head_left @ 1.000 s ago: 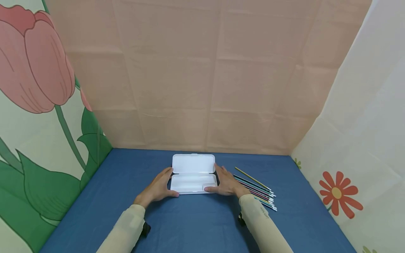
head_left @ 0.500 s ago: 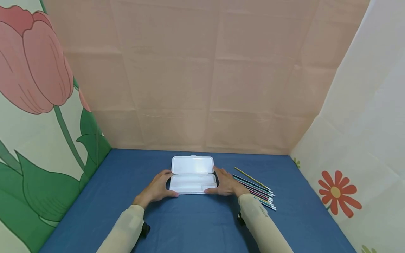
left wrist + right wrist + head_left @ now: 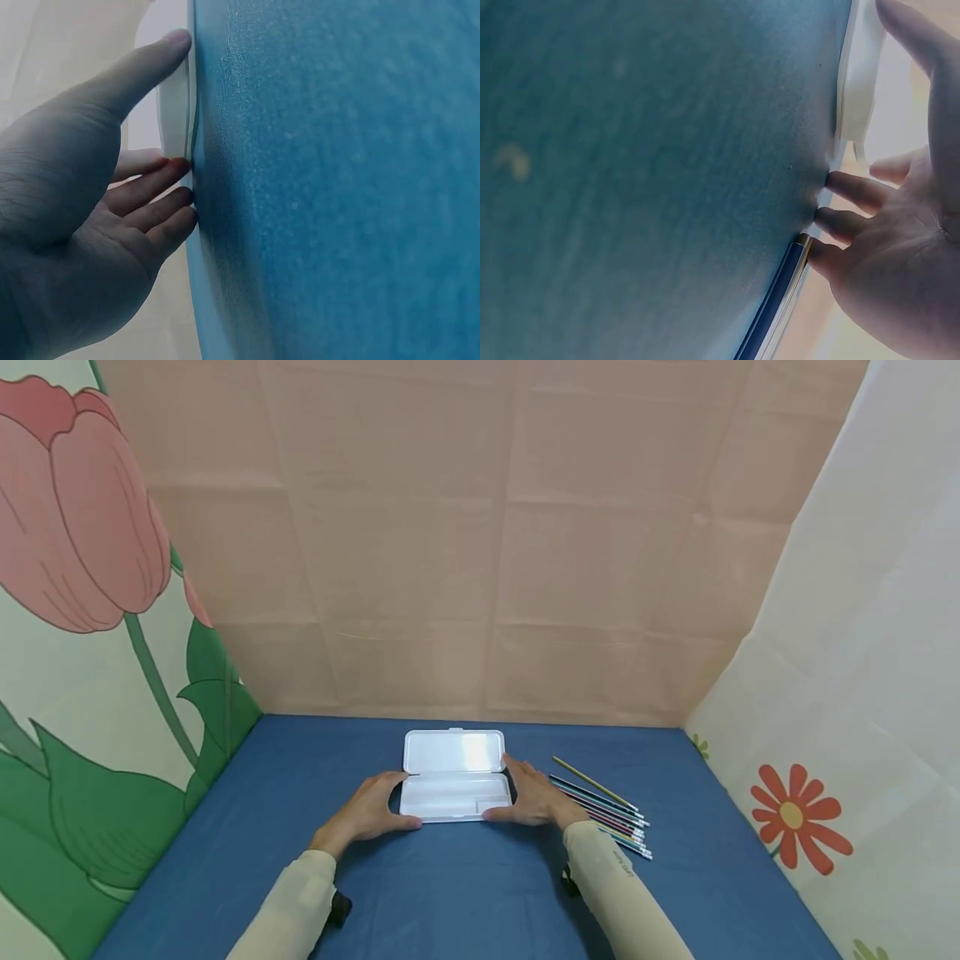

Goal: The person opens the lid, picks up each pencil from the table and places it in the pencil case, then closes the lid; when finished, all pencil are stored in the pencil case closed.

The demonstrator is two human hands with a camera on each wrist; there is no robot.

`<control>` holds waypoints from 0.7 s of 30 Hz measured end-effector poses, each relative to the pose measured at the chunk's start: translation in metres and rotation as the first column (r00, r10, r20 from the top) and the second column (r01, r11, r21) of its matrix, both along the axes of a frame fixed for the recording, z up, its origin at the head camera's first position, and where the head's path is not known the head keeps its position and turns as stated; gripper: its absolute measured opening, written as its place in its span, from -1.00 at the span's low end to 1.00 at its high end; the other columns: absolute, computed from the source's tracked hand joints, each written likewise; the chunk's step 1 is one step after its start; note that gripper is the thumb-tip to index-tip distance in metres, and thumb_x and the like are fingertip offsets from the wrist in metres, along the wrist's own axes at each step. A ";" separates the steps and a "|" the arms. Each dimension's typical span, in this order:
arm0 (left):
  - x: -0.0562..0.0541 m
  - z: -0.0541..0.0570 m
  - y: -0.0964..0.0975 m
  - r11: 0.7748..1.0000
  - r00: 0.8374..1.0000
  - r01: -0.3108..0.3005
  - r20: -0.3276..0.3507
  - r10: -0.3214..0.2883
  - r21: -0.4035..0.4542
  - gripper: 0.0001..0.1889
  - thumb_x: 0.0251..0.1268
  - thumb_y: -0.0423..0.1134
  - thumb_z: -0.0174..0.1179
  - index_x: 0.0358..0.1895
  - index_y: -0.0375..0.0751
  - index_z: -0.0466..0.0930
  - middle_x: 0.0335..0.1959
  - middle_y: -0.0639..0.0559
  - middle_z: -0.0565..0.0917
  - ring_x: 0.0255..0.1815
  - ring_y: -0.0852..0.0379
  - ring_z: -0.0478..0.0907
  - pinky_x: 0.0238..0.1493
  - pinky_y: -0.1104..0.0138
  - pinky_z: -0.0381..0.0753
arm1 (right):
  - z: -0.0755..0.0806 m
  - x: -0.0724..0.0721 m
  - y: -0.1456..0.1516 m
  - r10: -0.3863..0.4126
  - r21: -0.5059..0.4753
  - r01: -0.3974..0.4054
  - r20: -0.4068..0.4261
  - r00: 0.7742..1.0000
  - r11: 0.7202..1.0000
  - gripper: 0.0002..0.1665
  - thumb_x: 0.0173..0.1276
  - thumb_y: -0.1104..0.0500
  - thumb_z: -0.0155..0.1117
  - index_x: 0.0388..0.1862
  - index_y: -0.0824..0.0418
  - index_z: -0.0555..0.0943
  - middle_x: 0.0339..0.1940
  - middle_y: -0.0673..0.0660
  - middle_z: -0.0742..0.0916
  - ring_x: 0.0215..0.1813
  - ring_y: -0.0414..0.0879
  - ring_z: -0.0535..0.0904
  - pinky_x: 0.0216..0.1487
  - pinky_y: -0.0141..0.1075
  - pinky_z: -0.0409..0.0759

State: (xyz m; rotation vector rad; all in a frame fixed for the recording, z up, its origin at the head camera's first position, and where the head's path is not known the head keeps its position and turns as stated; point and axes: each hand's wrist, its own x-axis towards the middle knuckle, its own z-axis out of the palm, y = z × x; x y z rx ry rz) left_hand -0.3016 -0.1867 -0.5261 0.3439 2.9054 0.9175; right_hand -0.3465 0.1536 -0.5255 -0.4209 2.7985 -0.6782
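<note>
In the head view, a white plastic pencil case [image 3: 454,797] lies on the blue cloth with its hinged lid [image 3: 453,751] folded back. My left hand [image 3: 368,808] is at its left end, thumb at the front corner and fingers near the hinge. My right hand [image 3: 531,796] is at the right end, thumb on the front corner and index finger beside the lid. The left wrist view shows the thumb against the case wall [image 3: 175,112] and the fingertips on the cloth. In the right wrist view, the fingers are spread, their tips near the cloth, beside the case [image 3: 861,71].
Several pencils [image 3: 600,793] with white ends lie right of the case, partly behind the right wrist; one yellow pencil [image 3: 592,781] lies farthest back. The blue cloth [image 3: 442,893] meets a beige backdrop [image 3: 465,568], with patterned sheets at both sides.
The lid's far edge has dropped back slightly, and a bright reflection now shows on it. Both hands stay at the ends of the case. The view has shifted slightly.
</note>
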 end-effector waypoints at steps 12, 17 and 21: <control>0.002 -0.002 0.000 1.000 1.000 -0.009 0.011 0.009 0.022 0.06 0.23 0.12 0.72 0.68 -0.29 0.42 0.70 -0.38 0.47 0.72 -0.46 0.39 0.70 -0.40 0.40 | 0.004 0.006 0.000 -0.008 0.002 0.008 -0.013 1.000 1.000 0.51 0.30 -0.52 0.60 0.94 0.03 0.02 0.87 0.38 0.30 0.84 0.41 0.27 0.75 0.45 0.34; 0.003 -0.002 0.000 1.000 1.000 -0.015 0.015 0.015 0.021 0.06 0.23 0.11 0.71 0.69 -0.30 0.41 0.70 -0.39 0.46 0.73 -0.47 0.37 0.70 -0.41 0.39 | 0.006 0.008 0.002 -0.010 0.003 0.010 -0.025 1.000 1.000 0.43 0.33 -0.52 0.57 0.93 0.01 0.09 0.87 0.34 0.32 0.85 0.38 0.28 0.74 0.46 0.35; 0.003 -0.001 0.001 1.000 0.999 -0.027 0.025 0.026 0.014 0.07 0.23 0.12 0.71 0.70 -0.29 0.40 0.71 -0.40 0.44 0.74 -0.48 0.36 0.70 -0.42 0.39 | 0.009 0.010 0.007 0.010 -0.017 -0.011 -0.062 0.998 1.000 0.33 0.35 -0.48 0.57 0.89 -0.01 0.20 0.85 0.29 0.38 0.84 0.34 0.30 0.75 0.44 0.36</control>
